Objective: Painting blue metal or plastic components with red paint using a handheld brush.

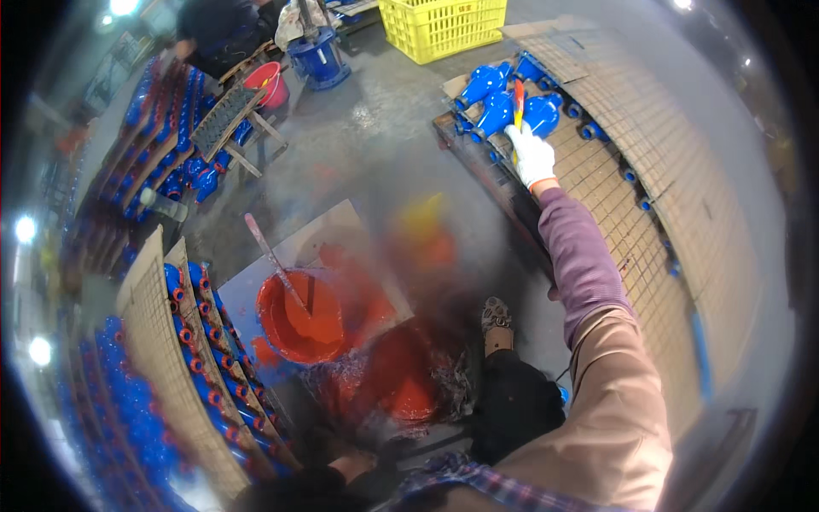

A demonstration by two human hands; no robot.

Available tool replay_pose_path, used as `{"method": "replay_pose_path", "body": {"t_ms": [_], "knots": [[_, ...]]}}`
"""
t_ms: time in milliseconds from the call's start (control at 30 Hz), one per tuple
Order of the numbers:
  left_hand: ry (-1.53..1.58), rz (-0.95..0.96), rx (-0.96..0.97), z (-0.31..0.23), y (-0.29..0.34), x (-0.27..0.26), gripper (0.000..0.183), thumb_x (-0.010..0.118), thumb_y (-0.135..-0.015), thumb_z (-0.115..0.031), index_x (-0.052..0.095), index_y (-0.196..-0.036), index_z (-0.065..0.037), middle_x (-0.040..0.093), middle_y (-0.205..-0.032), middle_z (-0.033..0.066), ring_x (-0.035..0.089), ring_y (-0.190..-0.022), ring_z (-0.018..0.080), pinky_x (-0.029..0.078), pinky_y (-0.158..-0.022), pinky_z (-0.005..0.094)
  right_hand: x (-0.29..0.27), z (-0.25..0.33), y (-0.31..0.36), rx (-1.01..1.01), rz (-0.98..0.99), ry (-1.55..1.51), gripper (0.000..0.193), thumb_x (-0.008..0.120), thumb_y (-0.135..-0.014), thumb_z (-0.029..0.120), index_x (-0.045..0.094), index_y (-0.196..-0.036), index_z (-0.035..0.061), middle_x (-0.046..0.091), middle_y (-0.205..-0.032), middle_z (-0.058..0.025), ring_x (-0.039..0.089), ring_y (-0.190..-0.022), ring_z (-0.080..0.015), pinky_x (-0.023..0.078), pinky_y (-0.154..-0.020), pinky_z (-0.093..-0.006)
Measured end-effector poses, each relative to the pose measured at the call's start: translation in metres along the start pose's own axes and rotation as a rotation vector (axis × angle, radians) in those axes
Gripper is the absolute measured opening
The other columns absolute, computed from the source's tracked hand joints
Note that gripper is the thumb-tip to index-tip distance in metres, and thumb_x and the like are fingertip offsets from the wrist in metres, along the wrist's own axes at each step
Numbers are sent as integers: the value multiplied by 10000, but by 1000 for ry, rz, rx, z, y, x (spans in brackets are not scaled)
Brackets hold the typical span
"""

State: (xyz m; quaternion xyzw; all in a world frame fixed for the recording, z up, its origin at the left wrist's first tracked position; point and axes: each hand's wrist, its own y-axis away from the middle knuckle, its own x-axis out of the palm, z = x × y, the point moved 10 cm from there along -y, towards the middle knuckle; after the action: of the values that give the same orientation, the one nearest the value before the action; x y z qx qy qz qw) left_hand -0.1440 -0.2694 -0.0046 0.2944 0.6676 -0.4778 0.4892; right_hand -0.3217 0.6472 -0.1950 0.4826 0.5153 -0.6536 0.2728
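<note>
My right hand point(533, 160), in a white glove, reaches out to the far right. Its fingers are closed round a paintbrush point(518, 107) with a yellow handle and a red tip. The brush lies over a group of glossy blue metal parts, rounded like valve bodies. One blue part point(542, 115) sits just right of the brush and another point(496, 113) just left of it. I cannot tell whether the bristles touch them. These parts stand at the far end of a brown, grid-lined board point(606, 188). My left hand is not in view.
Left of my legs, a bucket of red paint point(286, 337) holds a stick point(266, 243), on a paint-stained sheet point(345, 224). Racks of blue parts with red ends point(194, 363) line the left. Farther off are a pink bucket point(271, 85), a blue container point(320, 64) and a yellow crate point(444, 30).
</note>
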Motion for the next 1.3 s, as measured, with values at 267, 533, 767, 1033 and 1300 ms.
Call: {"method": "replay_pose_path", "body": {"t_ms": [267, 533, 767, 1033, 1300], "knots": [[-45, -20, 0, 38, 10, -31, 485, 730, -744, -132, 584, -1179, 25, 578, -1171, 173, 539, -1093, 335, 412, -968, 416, -21, -17, 14, -109, -27, -20, 358, 516, -889, 140, 547, -1229, 249, 597, -1096, -114, 656, -782, -294, 518, -662, -426], [254, 1, 37, 1, 17, -24, 403, 699, -846, -122, 580, -1203, 21, 584, -1140, 95, 533, -1068, 191, 416, -963, 312, -199, 5, 58, -166, -211, -589, 275, 694, -773, 117, 579, -1019, 161, 639, -900, -83, 644, -732, -297, 513, -665, -360], [1025, 251, 518, -236, 67, -61, 259, 635, -876, -8, 627, -1134, 17, 622, -1156, 92, 589, -1073, 164, 457, -947, 287, -358, 146, 117, -282, 349, -1320, 287, 776, -756, 116, 538, -910, 67, 634, -917, -39, 574, -800, -107, 493, -678, -261], [2128, 2064, -152, -353, 248, -19, 976, 500, -842, -699, 244, -1482, -9, 406, -1427, 254, 491, -1242, 410, 437, -1030, 517, -393, 286, 189, -256, 784, -1615, 192, 692, -857, 139, 559, -985, 87, 658, -844, -47, 610, -606, -86, 463, -502, -199], [2257, 1550, -348, -269, 200, 27, 856, 390, -852, -750, 414, -1401, -94, 566, -1226, 286, 669, -882, 399, 609, -710, 458, -279, 297, 237, 273, 737, -1970, 623, 428, -977, 555, 438, -1329, 41, 620, -1177, -232, 621, -616, -152, 491, -516, -206]]}}
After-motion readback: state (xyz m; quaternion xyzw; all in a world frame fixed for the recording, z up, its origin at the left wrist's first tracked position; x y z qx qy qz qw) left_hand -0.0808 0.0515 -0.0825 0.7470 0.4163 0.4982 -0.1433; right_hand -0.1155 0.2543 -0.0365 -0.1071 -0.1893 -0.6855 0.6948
